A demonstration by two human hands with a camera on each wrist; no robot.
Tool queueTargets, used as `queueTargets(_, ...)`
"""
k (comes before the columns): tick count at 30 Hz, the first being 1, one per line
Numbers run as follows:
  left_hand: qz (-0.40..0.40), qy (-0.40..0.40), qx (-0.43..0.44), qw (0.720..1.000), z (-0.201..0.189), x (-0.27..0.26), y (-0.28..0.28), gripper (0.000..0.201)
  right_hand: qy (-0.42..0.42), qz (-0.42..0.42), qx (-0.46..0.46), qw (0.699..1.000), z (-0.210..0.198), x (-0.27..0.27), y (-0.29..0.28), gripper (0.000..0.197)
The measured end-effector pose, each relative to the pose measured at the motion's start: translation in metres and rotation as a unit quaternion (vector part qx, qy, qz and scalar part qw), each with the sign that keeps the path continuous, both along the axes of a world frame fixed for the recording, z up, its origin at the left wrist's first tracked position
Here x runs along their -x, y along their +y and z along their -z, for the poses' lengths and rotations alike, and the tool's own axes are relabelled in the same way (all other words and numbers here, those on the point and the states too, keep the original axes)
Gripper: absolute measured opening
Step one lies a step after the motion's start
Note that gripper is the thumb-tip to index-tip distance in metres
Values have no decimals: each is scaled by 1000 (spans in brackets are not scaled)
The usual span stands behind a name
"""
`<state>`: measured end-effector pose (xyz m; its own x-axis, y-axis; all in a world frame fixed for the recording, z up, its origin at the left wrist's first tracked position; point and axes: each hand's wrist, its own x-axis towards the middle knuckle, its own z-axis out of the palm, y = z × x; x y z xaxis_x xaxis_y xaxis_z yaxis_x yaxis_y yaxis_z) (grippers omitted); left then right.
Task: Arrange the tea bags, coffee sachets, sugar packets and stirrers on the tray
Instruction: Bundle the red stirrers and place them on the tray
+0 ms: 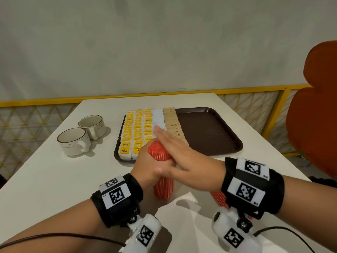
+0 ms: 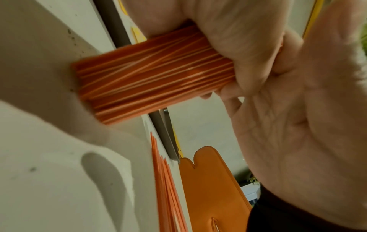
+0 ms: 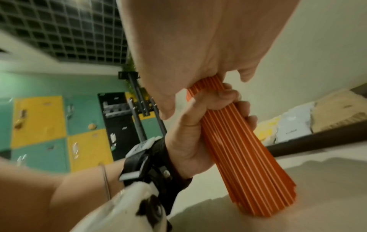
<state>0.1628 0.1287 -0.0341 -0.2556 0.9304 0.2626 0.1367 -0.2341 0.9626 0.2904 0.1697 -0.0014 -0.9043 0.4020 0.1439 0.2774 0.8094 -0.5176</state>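
Observation:
A bundle of thin orange stirrers (image 1: 163, 188) stands on end on the white table, just in front of the brown tray (image 1: 209, 132). My left hand (image 1: 149, 167) grips the bundle round its middle, as the right wrist view shows (image 3: 198, 125). My right hand (image 1: 182, 156) lies flat with straight fingers on the bundle's top end (image 3: 198, 47). The stirrers fan out toward the table (image 3: 250, 164) (image 2: 151, 75). On the tray's left half lie rows of yellow tea bags (image 1: 136, 132), white packets (image 1: 158, 117) and brown packets (image 1: 172, 123).
More loose orange stirrers (image 1: 219, 198) lie on the table under my right wrist. Two cream cups (image 1: 73, 141) (image 1: 92, 126) stand left of the tray. The tray's right half is bare. An orange chair (image 1: 317, 110) is at the table's right; a yellow railing runs behind.

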Motion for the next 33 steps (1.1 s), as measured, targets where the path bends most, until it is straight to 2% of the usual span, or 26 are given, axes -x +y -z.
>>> queueTargets(1, -6, -20, -1, 1000, -4, 1, 2, 31, 51, 21, 82, 995, 0, -2, 4, 84)
queueTargets(3, -17, -79, -1, 997, -16, 1, 12, 31, 149, 70, 237, 958, 5, -5, 14, 90)
queueTargets(5, -25, -134, -1, 991, -30, 1, 31, 26, 171, 88, 324, 926, 16, -7, 26, 83)
queueTargets(9, 13, -188, 72, 979, -53, -13, 86, 6, 203, 151, 315, 915, 18, -4, 57, 47)
queueTargets(11, 53, -207, 145, 966, -56, -17, 118, 10, 228, 152, 324, 906, 12, -4, 79, 38)
queueTargets(13, 87, -201, 200, 955, -62, -22, 146, 8, 234, 172, 368, 883, 7, -5, 103, 36)
queueTargets(15, 100, -189, 222, 951, -64, -25, 175, 20, 210, 228, 409, 858, 4, -7, 129, 50)
queueTargets(16, 97, -177, 228, 953, -65, -26, 187, 27, 189, 249, 417, 853, 3, -8, 143, 46)
queueTargets(18, 85, -144, 243, 956, -62, -30, 208, 46, 157, 277, 432, 843, 1, -10, 169, 20)
queueTargets(20, 84, -129, 276, 949, -51, -34, 226, 57, 118, 318, 428, 838, 0, -13, 195, 17)
queueTargets(23, 83, -142, 309, 937, -33, -40, 245, 43, 35, 370, 389, 843, 2, -17, 225, 23)
queueTargets(27, 77, -111, 321, 937, -21, -40, 267, 36, -64, 406, 320, 854, 6, -20, 256, 13)
queueTargets(31, 68, -64, 346, 934, -15, -38, 287, 24, -99, 410, 270, 865, 15, -14, 277, 13)
queueTargets(33, 62, -26, 341, 938, -13, -36, 296, 24, -108, 419, 260, 863, 17, -10, 282, 16)
